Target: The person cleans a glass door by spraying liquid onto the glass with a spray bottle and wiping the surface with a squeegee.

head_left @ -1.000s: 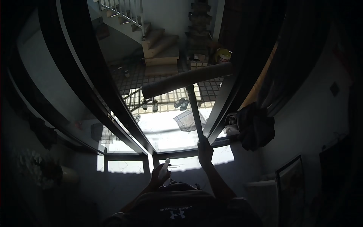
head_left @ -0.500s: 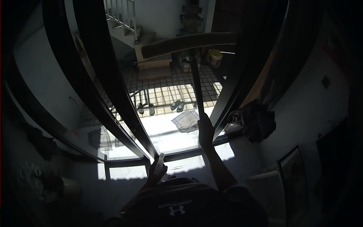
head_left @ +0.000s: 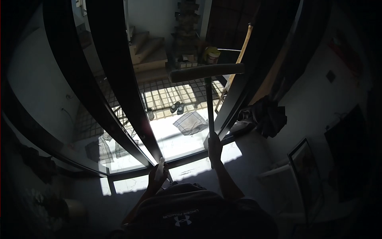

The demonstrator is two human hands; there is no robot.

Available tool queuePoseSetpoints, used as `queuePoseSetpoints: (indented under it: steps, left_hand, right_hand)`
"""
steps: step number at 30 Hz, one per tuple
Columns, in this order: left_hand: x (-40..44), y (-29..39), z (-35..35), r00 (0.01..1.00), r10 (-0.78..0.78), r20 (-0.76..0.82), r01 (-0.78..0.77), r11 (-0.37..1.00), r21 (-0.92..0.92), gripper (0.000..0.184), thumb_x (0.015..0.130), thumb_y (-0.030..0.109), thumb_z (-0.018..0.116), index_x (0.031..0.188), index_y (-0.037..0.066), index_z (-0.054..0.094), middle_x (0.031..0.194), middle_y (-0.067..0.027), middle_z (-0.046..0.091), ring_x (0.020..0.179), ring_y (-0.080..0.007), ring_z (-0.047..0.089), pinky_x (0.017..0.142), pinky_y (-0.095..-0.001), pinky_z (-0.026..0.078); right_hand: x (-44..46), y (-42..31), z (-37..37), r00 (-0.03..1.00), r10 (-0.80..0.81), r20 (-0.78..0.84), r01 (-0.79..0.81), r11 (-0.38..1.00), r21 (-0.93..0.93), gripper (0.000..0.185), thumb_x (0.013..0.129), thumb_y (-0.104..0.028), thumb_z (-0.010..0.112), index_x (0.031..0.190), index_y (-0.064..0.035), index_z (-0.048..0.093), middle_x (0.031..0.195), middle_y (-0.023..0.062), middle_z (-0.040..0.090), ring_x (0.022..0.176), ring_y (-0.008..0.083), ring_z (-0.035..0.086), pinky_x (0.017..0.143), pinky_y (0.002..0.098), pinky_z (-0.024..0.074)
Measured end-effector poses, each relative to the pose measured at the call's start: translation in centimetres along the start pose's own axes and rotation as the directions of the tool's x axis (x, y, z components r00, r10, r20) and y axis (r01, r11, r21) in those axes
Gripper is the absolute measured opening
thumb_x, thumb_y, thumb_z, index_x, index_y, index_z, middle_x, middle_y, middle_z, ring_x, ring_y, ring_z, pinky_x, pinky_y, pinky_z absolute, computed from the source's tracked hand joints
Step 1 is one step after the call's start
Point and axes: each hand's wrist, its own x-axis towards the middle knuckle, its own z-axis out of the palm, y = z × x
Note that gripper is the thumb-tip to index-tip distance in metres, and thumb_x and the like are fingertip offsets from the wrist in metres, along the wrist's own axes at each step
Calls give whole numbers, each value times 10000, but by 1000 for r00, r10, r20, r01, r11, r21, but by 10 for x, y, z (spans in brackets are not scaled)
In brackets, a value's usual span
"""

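My right hand (head_left: 215, 148) is closed around the dark handle of a T-shaped window washer (head_left: 210, 107). The handle points up and away from me, and its long padded head (head_left: 207, 72) lies crosswise in the doorway, at about the height of the pot in view. Low on the left, my left hand (head_left: 156, 179) is wrapped round a narrow whitish object (head_left: 160, 169) standing up out of the fist; its kind is too dim to make out. That hand is near the foot of the dark door frame (head_left: 131, 99).
Beyond the sill lie a grey mat (head_left: 191, 123) and a pair of sandals (head_left: 177, 107) on sunlit tiles. Steps (head_left: 149, 51) and a bucket (head_left: 212, 55) stand farther back. Dark cloth (head_left: 268, 119) hangs at right; a framed panel (head_left: 304, 171) leans by the wall.
The washer's head has come down and looks shorter in view, and my right hand is slightly lower. My left hand has shifted a little left. The whole view has turned somewhat.
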Motion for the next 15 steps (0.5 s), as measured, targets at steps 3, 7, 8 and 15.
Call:
queuePoseSetpoints:
  steps: [3, 7, 8, 15]
  left_hand:
    - [-3, -4, -11, 997, 73, 1, -73, 991, 110, 350, 693, 148, 615, 1012, 21, 551, 755, -58, 566, 696, -124, 534, 628, -273, 430]
    - [-14, -23, -35, 991, 76, 114, -82, 996, 40, 441, 684, 120, 603, 1104, 21, 506, 834, -97, 589, 652, -164, 551, 616, -273, 438]
    - [-14, -12, -36, 996, 40, 81, -57, 975, 215, 518, 687, 115, 600, 1177, 33, 454, 846, -104, 589, 658, -152, 543, 611, -264, 434]
    - [-29, -36, -59, 968, -28, 249, -27, 977, 212, 443, 708, 172, 607, 1103, 10, 489, 934, -96, 570, 829, -158, 546, 723, -286, 423]
  right_hand:
    - [-20, 23, 1, 992, -122, -8, 121, 990, -78, 246, 838, -159, 495, 1023, 4, 507, 662, 75, 489, 590, 111, 435, 528, 274, 379]
    - [-60, 79, 12, 987, -160, -27, 159, 987, -27, 287, 835, -178, 515, 1055, 7, 502, 772, 118, 561, 665, 198, 538, 565, 308, 418]
    - [-71, 93, 15, 985, -164, -45, 163, 986, -28, 306, 832, -189, 526, 1069, 3, 500, 810, 136, 581, 705, 226, 573, 580, 318, 434]
    - [-159, 156, 26, 997, 29, 65, -15, 979, -205, 308, 841, -273, 509, 1060, -58, 519, 765, 187, 574, 715, 346, 570, 523, 379, 434]
